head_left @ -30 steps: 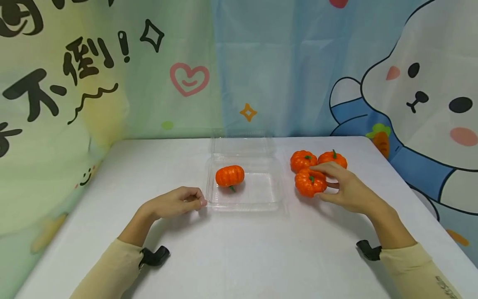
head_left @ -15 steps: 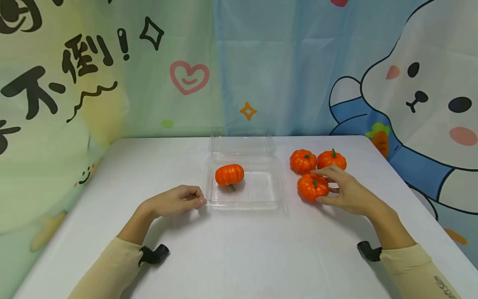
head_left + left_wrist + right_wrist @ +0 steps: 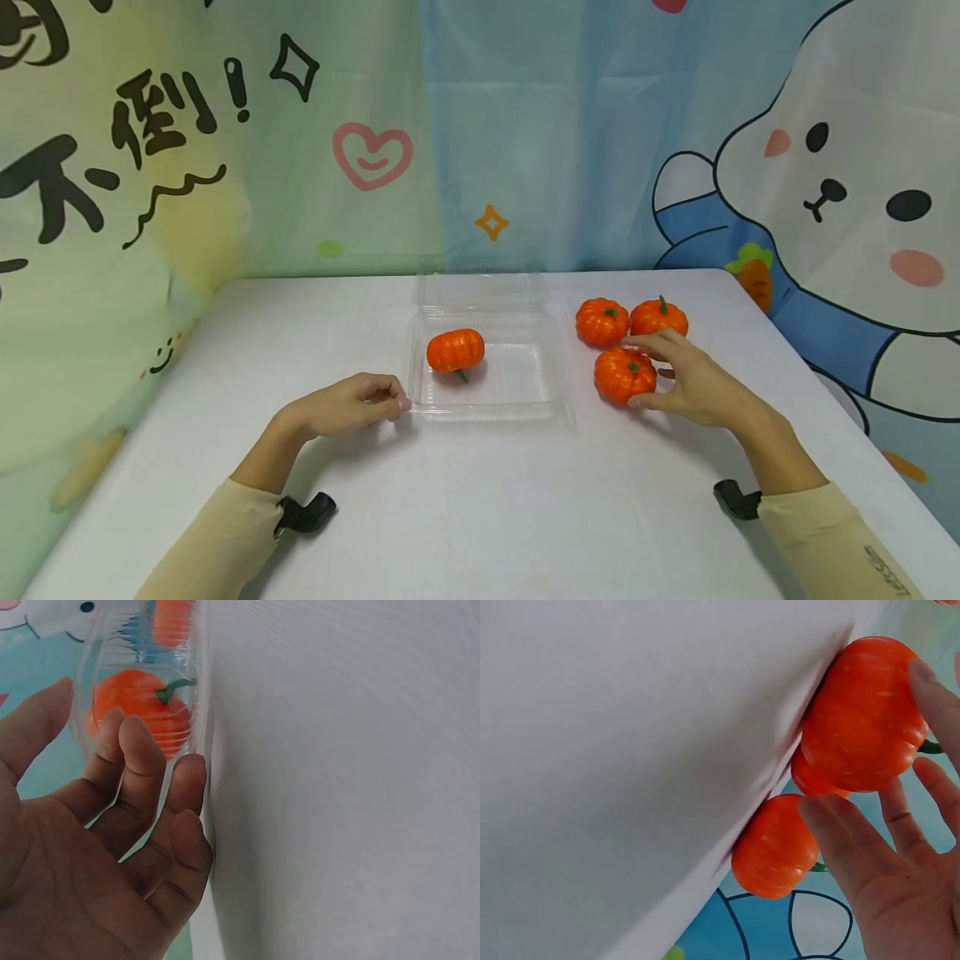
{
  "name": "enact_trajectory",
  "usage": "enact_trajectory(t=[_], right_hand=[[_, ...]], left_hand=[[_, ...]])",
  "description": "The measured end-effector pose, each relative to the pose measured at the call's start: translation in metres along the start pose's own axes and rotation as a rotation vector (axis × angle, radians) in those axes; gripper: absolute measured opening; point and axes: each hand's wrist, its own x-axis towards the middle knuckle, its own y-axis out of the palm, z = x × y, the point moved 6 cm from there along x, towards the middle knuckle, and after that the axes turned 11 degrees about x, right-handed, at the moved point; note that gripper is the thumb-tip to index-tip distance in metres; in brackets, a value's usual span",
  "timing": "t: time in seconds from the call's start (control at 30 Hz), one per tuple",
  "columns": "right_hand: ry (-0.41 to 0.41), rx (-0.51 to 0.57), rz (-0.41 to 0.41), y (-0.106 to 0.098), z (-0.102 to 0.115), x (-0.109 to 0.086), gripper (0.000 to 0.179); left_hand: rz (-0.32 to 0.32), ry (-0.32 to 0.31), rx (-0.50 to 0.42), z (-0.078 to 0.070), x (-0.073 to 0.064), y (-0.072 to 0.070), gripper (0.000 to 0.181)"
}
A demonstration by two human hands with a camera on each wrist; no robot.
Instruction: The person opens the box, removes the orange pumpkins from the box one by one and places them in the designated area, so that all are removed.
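Resting at the lower-left corner of the box, left hand is holding nothing, thumb and fingers apart. Right of centre, front pumpkin is sitting just left of right hand, the nearer one; roundish, no clear long axis. Thumb and fingers are straddling it; can't tell if clamping.

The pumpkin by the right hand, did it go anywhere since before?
Yes, a little! The front pumpkin slid toward the camera and slightly right, farther from the two back pumpkins. The right hand moved with it, thumb and fingers around it. The boxed pumpkin, clear box and left hand stayed put.
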Motion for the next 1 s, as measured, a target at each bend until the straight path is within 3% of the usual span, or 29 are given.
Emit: enact_trajectory(t=[0.13, 0.33, 0.43, 0.73, 1.0], right_hand=[[-0.011, -0.022, -0.008, -0.001, 0.005, 0.004, 0.079], [-0.199, -0.080, -0.124, -0.005, 0.021, 0.009, 0.065], [-0.251, -0.094, -0.160, -0.006, 0.027, 0.010, 0.062], [-0.294, -0.061, -0.186, -0.003, 0.035, 0.019, 0.056], [-0.249, -0.054, -0.170, 0.002, 0.040, 0.030, 0.055]], left_hand=[[-0.004, 0.001, 0.002, 0.001, -0.001, -0.001, 0.021], [-0.003, -0.007, -0.013, 0.003, -0.001, 0.000, 0.020], [-0.003, -0.010, -0.016, 0.003, -0.002, 0.001, 0.021], [-0.001, 0.000, -0.018, 0.001, -0.002, 0.001, 0.022], [-0.010, 0.012, -0.004, 0.001, -0.001, 0.000, 0.021]])
